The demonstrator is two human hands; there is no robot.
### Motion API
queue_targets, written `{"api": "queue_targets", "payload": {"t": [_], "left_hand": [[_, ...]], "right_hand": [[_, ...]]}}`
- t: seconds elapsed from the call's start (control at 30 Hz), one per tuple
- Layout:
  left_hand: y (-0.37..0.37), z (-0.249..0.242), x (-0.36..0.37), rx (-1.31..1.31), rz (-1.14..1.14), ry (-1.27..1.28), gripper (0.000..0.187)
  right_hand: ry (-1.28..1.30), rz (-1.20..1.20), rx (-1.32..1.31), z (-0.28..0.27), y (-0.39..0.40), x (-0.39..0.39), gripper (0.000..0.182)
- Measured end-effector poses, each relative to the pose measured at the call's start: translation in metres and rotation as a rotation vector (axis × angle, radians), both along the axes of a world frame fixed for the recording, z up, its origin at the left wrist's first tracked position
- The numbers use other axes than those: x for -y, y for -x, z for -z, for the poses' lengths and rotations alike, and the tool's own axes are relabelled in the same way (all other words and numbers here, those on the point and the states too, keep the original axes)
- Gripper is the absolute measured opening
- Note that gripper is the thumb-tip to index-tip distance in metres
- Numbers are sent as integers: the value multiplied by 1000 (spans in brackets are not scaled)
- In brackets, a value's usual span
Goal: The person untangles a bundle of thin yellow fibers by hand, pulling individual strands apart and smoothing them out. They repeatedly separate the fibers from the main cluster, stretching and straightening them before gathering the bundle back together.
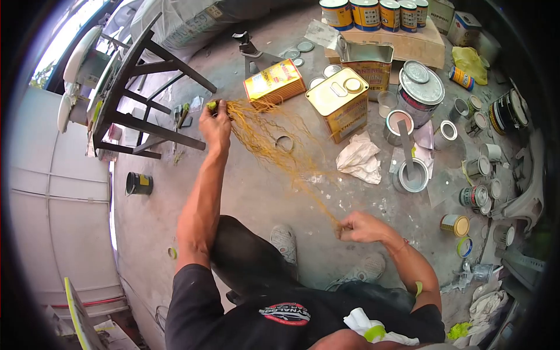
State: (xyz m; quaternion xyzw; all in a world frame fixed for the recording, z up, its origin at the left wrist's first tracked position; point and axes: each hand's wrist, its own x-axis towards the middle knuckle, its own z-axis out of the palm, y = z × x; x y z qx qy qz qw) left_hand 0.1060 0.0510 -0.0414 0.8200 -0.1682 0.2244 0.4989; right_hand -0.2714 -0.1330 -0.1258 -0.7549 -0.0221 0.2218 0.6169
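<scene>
My left hand point(216, 125) is raised at the upper left of centre, its fingers closed on one end of a bundle of yellow-brown stringy strands point(262, 134). The strands fan out loosely toward the lower right and narrow to a thin strand. My right hand point(359, 226), at the right of centre, pinches the far end of that strand. Beyond the bundle lie a red and yellow tin point(274, 81) on its side and an upright thinner tin point(339, 108). A crumpled white cloth point(359, 157) rests on the floor right of the strands.
A dark metal stand point(146, 111) is close left of my left hand. Open paint cans point(411, 176) and many small tins spread over the floor at right. More cans point(366, 14) stand on a cardboard box point(426, 44) at the back. A black can point(139, 183) lies at left.
</scene>
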Motion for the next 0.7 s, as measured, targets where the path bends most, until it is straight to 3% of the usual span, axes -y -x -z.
{"api": "queue_targets", "payload": {"t": [0.07, 0.1, 0.13, 0.17, 0.23, 0.3, 0.37, 0.43, 0.47, 0.53, 0.6, 0.7], "left_hand": [[-15, -24, -21, 34, -204, -9, 18], [-35, -26, -38, -59, -192, 256, 20], [-33, -35, -49, -32, -201, 237, 21], [-37, -32, -54, -127, -108, 257, 22], [-22, -35, -50, -227, -25, 274, 23], [14, -57, -21, -464, 400, -43, 27], [43, -85, -11, -439, 491, -137, 26], [63, -103, -3, -428, 615, -252, 25], [73, -110, -3, -426, 619, -249, 25], [95, -122, -4, -544, 846, -196, 24], [115, -122, 5, -550, 923, -227, 24], [139, -111, 25, -787, 1055, -323, 26]], "right_hand": [[18, -335, -124, 23, 23, 3, 24], [150, -489, -212, 55, 39, 0, 29], [282, -637, -302, 83, 52, 0, 34], [282, -638, -301, 89, 58, 10, 34], [310, -484, -151, 83, 63, 20, 44], [469, -223, -105, 44, 33, 31, 44], [529, 159, 165, 15, 8, 35, 39], [479, 374, 410, -52, -20, 41, 31], [402, 404, 457, -68, -24, 44, 27], [323, 431, 497, -96, -31, 45, 24], [91, 614, 604, -117, -41, 39, 23], [104, 630, 693, -107, -63, 20, 25]]}}
